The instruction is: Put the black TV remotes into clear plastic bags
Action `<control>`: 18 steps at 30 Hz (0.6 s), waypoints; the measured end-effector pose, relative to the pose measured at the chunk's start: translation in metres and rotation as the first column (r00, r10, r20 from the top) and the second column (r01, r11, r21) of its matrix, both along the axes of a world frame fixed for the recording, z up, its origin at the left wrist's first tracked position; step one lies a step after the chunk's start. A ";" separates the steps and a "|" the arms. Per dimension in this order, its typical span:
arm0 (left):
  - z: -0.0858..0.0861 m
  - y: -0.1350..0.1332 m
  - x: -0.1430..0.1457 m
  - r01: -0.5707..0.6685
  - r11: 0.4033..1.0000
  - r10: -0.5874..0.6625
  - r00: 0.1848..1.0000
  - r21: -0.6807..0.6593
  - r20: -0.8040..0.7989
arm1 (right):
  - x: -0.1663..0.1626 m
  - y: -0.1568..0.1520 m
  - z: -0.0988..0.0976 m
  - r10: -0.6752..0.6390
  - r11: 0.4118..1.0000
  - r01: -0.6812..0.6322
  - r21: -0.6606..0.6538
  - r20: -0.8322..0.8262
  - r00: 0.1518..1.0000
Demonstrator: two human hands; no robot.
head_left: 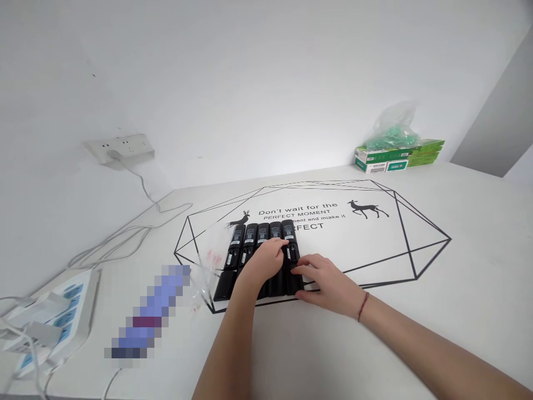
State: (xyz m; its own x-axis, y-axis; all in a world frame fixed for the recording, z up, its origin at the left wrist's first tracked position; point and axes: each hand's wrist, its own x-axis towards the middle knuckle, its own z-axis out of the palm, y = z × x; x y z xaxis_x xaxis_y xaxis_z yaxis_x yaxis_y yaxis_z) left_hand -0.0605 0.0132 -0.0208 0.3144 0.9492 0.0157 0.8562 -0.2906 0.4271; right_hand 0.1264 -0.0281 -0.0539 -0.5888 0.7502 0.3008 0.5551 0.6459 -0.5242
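Note:
Several black remote controls (pixel 251 240) lie side by side, backs up, on a white table (pixel 416 311). My left hand (pixel 263 262) rests on top of the middle remotes with fingers curled over them, thumb touching the rightmost remote (pixel 288 236). My right hand (pixel 327 283) sits at the row's right edge, its fingers pressed against the side of the rightmost remote. A red string is tied round my right wrist. What the curled fingers hold, if anything, is hidden.
A crumpled clear plastic bag (pixel 207 265) lies left of the remotes. A white power strip (pixel 54 316) with cables sits at the near left; a wall socket (pixel 120 147) is above it. Green boxes (pixel 395 155) with a plastic bag stand at the far right.

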 end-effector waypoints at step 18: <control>0.002 -0.017 0.041 0.142 0.973 -0.191 0.937 0.182 0.292 | 0.007 0.007 0.007 -0.147 0.985 0.128 -0.118 -0.168 0.975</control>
